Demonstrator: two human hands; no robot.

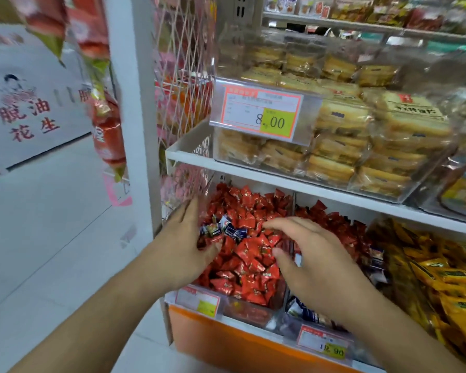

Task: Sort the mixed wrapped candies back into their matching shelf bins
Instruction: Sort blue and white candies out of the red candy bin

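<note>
Clearly the left hand has its grip closed on a few blue-wrapped candies and some red ones, held over the red candy bin. So full a handful could, I judge, spill a blue piece back among the red candies, where it hides easily. Beside it, the right hand hovers arched, fingers and thumb parted, grasping nothing, over the divider to the next bin.
</note>
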